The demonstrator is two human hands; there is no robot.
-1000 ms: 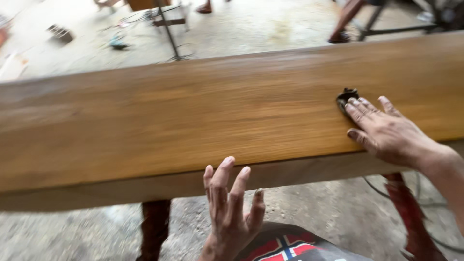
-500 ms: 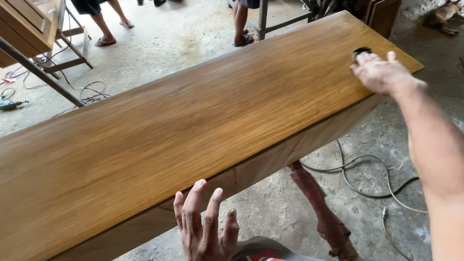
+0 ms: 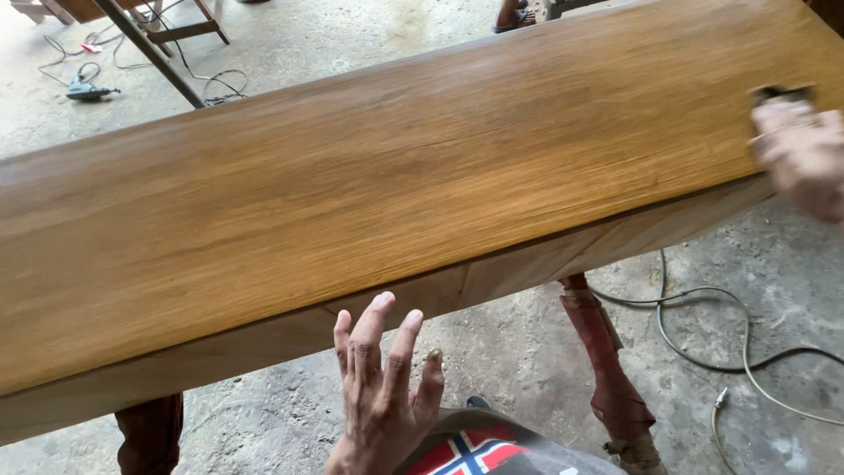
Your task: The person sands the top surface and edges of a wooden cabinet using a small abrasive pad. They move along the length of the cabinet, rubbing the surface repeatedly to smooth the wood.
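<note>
A long, wide wooden plank (image 3: 396, 185) with a glossy brown top lies across the view. My right hand (image 3: 802, 151) is blurred at the plank's right end, pressing a small dark pad (image 3: 781, 91) flat on the surface. My left hand (image 3: 382, 396) hovers below the plank's near edge with fingers spread and holds nothing.
Reddish wooden legs (image 3: 607, 361) stand under the plank on a concrete floor. Grey cables (image 3: 703, 352) lie on the floor at the right. A power drill (image 3: 86, 90) and cords lie at the far left, beside a metal stand (image 3: 149, 53). Another person's foot (image 3: 510, 16) shows at the top.
My right hand has slid with the pad along the plank toward the near right edge. The view has shifted and the left hand stays below the edge.
</note>
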